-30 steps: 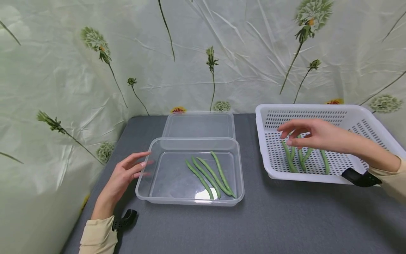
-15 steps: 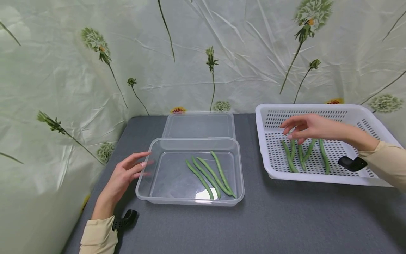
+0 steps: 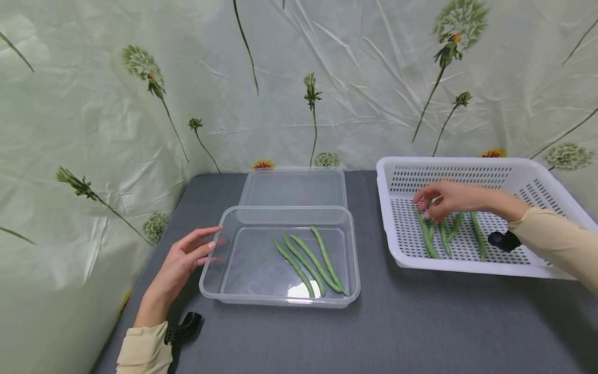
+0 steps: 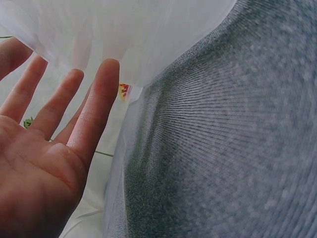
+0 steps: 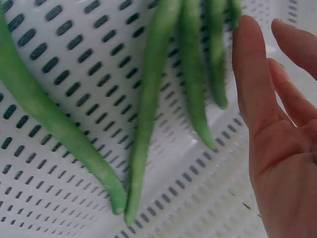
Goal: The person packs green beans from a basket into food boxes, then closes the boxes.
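Observation:
My left hand [image 3: 175, 267] touches the left wall of a clear plastic container [image 3: 280, 299], its fingers nearly straight. In the left wrist view the fingertips [image 4: 105, 74] lie against the container's side [image 4: 148, 34]. Several green beans [image 3: 314, 262] lie slanted in the container's right half. My right hand [image 3: 450, 200] hovers low inside a white perforated basket [image 3: 467, 266], fingers loosely bent over the upper ends of several green beans [image 3: 426, 234]. The right wrist view has the index finger close beside the farthest bean [image 5: 236, 11], with nothing held.
A clear plastic lid [image 3: 294, 188] lies behind the container. Grey cloth [image 3: 374, 327] covers the table, and a flower-printed sheet [image 3: 280, 119] hangs along the back and left. The basket's raised walls surround the right hand.
My right hand first drew back a little, then sank closer to the beans, its wrist and sleeve moving left. The left hand stays against the container.

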Action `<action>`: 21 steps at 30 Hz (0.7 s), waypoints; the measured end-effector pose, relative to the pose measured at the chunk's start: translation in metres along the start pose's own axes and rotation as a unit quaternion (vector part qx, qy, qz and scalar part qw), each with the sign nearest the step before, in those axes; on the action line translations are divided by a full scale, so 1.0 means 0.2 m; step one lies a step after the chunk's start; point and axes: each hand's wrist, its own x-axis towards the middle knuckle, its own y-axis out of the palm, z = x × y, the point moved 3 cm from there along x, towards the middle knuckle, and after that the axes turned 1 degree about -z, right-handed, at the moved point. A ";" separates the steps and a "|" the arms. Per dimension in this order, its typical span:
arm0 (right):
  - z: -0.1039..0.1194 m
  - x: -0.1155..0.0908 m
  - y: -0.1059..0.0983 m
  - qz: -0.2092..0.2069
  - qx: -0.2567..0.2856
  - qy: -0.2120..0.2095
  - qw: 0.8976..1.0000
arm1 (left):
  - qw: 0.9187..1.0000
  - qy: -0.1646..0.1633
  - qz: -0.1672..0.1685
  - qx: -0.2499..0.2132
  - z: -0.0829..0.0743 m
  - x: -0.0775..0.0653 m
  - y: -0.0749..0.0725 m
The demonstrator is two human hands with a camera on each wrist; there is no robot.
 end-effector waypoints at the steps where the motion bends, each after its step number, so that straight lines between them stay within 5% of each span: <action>1: -0.01 0.01 0.01 0.004 -0.003 0.003 1.000 | 1.000 -0.001 0.000 -0.002 0.00 0.00 0.00; 11: -0.04 0.05 0.05 -0.003 -0.015 0.009 1.000 | 1.000 -0.007 0.000 -0.007 0.01 0.00 0.00; 21: -0.02 0.08 0.08 0.016 0.041 0.008 0.999 | 1.000 0.005 -0.001 -0.025 0.00 0.00 0.01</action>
